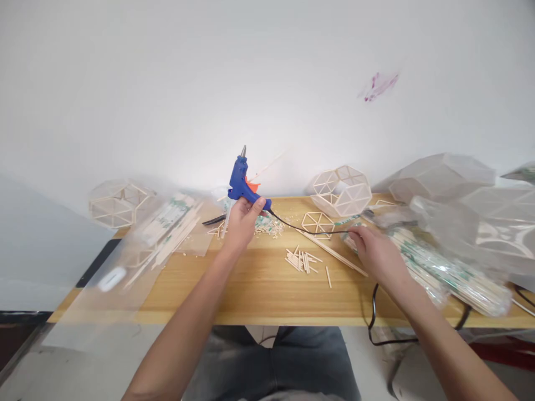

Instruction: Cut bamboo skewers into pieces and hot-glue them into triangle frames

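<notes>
My left hand point(246, 217) is closed round the handle of a blue hot glue gun point(239, 177) with an orange trigger, held above the table with its metal nozzle pointing up. From the handle's end a black power cord point(301, 229) runs right to my right hand point(371, 248), whose fingers pinch it. Below the cord lies a flat hexagonal stick frame point(317, 224). A small pile of short wooden sticks point(301, 260) is on the tabletop between my hands, with one stick lying apart. Two long sticks point(334, 254) rest near my right hand.
Open stick frames stand at the back right point(341, 190) and far left point(119, 203). Plastic-wrapped stick bundles point(455, 273) lie on the right of the wooden table point(251, 301). Translucent sheeting point(112, 301) hangs over the left front edge. Cord loops point(374, 323) dangle off the right front edge.
</notes>
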Demonstrator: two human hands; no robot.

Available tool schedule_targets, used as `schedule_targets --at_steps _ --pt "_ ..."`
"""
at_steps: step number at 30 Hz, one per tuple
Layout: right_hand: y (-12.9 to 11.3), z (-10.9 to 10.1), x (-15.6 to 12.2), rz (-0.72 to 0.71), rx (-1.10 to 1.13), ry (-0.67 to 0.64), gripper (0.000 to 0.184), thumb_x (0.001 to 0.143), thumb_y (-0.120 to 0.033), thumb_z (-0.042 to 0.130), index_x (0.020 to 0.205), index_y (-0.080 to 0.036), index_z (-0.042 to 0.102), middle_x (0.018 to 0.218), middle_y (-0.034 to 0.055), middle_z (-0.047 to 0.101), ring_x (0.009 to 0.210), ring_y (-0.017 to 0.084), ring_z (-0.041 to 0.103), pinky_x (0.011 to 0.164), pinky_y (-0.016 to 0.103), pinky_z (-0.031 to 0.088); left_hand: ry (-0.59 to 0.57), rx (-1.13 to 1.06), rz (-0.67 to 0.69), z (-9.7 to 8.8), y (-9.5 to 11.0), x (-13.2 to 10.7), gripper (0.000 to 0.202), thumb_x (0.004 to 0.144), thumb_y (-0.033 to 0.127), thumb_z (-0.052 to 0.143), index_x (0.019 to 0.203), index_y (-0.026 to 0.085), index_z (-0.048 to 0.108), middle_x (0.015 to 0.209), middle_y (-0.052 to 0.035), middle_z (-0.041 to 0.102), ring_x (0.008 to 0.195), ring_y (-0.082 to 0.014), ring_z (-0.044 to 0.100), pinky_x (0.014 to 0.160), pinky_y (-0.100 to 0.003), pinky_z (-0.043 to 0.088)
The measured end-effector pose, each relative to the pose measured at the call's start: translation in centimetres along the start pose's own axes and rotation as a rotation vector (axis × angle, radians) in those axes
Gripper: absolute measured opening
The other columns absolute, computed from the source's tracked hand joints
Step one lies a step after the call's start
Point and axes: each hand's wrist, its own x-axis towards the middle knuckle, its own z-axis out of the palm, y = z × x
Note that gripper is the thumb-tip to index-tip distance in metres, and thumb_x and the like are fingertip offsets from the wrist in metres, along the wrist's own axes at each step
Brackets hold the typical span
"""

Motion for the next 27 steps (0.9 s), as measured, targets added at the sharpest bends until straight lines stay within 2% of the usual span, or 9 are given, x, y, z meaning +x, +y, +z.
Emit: schedule_targets --at_steps 4,9,16,20,23,27 --pt "-0.9 0.2 0.3 0.049 -0.109 0.0 0.033 0.105 -0.029 0.041 0.105 -0.018 0.072 0.092 0.0122 0.076 0.081 0.027 0.069 0.065 0.034 0.045 -0.076 0.073 -0.001 0.5 -0.5 -1.1 0.051 0.081 0.064 0.075 0.095 0.016 0.063 0.094 -0.0105 0.076 0.084 -0.0209 0.072 0.072 -0.032 0.057" --pt "-1.9 0.8 0.6 0.025 -0.208 0.0 0.033 0.105 -0.021 0.042 0.104 -0.014 0.074 0.088 0.0131 0.074 0.085 0.029 0.067 0.074 0.037 0.046 -0.197 0.054 -0.029 1.1 -1.0 -2.2 0.049 0.088 0.064 0.07 0.099 0.017 0.061 0.098 -0.0113 0.078 0.087 -0.0218 0.074 0.074 -0.033 0.059" --pt "-2.0 2.2 1.1 0.0 -0.239 -0.026 0.03 0.103 -0.017 0.045 0.101 -0.012 0.074 0.094 0.0174 0.073 0.089 0.031 0.065 0.081 0.041 0.046 -0.233 0.041 -0.101 1.0 -1.1 -2.4 0.05 0.088 0.065 0.069 0.098 0.017 0.062 0.096 -0.0124 0.079 0.089 -0.0237 0.076 0.076 -0.035 0.062" --pt "-1.6 2.2 1.4 -0.007 -0.241 -0.011 0.031 0.103 -0.016 0.043 0.101 -0.012 0.073 0.094 0.0174 0.072 0.09 0.031 0.065 0.08 0.04 0.047 -0.153 0.156 -0.084 0.5 -0.4 -2.1 0.044 0.089 0.06 0.071 0.097 0.017 0.066 0.094 -0.0104 0.079 0.083 -0.0222 0.076 0.074 -0.033 0.062" --pt "-1.2 1.8 1.5 -0.018 -0.187 -0.024 0.031 0.105 -0.019 0.041 0.11 -0.013 0.072 0.104 0.017 0.072 0.09 0.03 0.068 0.073 0.038 0.049 -0.003 0.262 -0.008 0.5 0.8 -1.7 0.04 0.088 0.055 0.074 0.098 0.017 0.068 0.087 -0.0081 0.078 0.08 -0.0221 0.076 0.071 -0.032 0.061" --pt "-0.7 0.9 0.5 -0.12 -0.053 -0.039 0.035 0.107 -0.025 0.041 0.133 -0.017 0.064 0.12 0.0151 0.07 0.087 0.026 0.071 0.067 0.035 0.053 0.197 0.162 0.152 0.5 2.8 -0.5 0.032 0.089 0.047 0.074 0.1 0.017 0.068 0.107 -0.0114 0.078 0.095 -0.0228 0.076 0.081 -0.032 0.061"
